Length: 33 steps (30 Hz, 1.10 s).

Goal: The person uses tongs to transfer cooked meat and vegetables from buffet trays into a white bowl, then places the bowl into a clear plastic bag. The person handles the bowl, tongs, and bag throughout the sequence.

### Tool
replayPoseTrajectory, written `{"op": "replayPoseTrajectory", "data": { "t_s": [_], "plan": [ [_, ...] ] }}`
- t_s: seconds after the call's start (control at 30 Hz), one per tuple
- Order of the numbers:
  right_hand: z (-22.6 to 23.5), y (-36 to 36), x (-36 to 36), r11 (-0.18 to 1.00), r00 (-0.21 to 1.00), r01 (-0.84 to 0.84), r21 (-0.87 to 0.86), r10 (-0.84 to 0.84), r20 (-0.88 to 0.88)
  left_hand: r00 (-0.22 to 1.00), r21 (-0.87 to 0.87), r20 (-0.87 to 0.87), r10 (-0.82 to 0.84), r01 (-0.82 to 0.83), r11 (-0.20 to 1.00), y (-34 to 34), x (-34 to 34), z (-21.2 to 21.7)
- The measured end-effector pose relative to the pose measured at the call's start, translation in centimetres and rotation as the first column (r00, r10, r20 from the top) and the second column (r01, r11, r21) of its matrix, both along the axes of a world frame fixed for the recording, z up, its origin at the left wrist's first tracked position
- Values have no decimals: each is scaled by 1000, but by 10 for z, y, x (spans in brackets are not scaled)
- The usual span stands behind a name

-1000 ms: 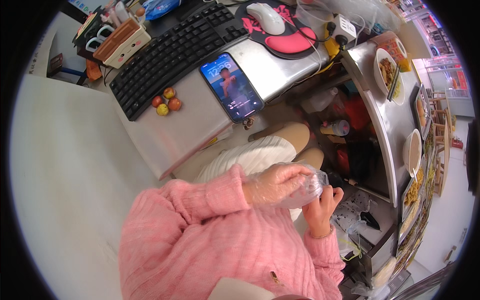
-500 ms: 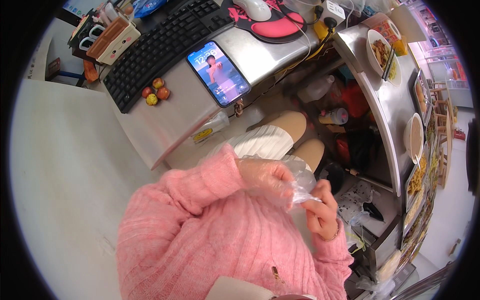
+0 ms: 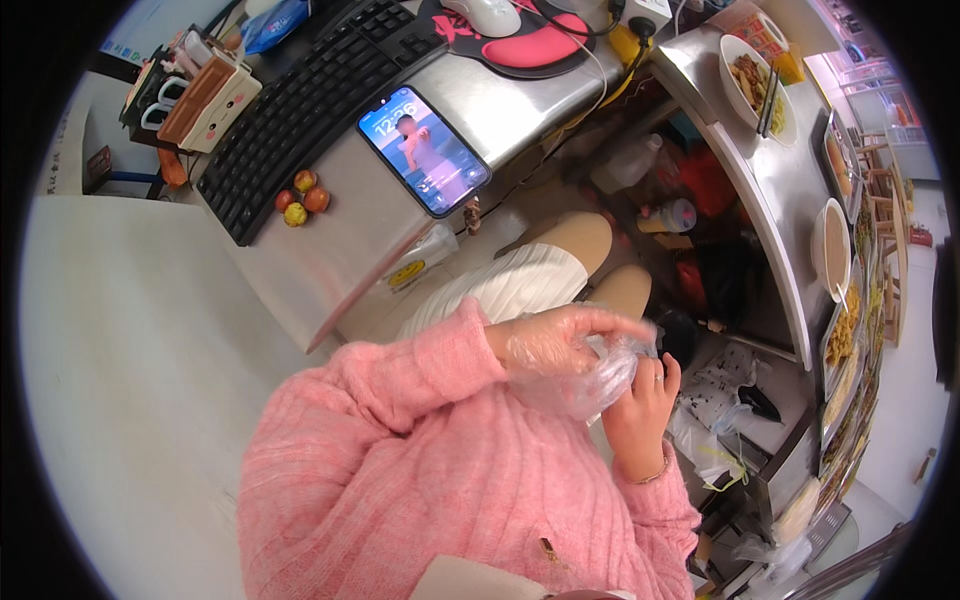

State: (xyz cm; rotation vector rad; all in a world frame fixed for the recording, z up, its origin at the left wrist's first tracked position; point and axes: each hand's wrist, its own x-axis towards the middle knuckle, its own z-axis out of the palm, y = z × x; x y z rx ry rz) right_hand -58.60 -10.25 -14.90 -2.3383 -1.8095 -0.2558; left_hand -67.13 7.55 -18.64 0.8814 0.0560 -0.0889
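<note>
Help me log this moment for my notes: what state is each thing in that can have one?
left hand: inside a clear plastic glove.
right hand: bare, fingers gripping the second plastic glove, not yet on.
phone: screen lit, lying flat.
keyboard: untouched.
mouse: resting on its pad.
bowl: filled with brown liquid.
plate: holds food, chopsticks across.

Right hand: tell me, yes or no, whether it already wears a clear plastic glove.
No: the right hand is bare, gripping a crumpled clear plastic glove, while the left hand is the gloved one.
</note>
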Motion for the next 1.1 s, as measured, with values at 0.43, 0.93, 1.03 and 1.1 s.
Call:
{"op": "replayPoseTrajectory", "data": {
  "t_s": [0.43, 0.93, 1.03, 1.1],
  "plan": [
    [-1, -77, -4, 998, 993, -15, 66, 23, -113, 968, 628, 62, -242, 151, 763, -7, 11, 0],
    [-1, -112, -12, 974, 973, 221, 57, -224, 56, 958, 600, -39, -283, 249, 760, -64, 29, 29],
    [1, -115, -13, 959, 959, 282, 27, -282, -3, 965, 678, 46, -259, 160, 718, -68, 30, 38],
    [0, -113, -16, 943, 942, 318, 97, -304, -141, 983, 548, 44, -180, 127, 827, -72, 31, 44]
  ]
}}
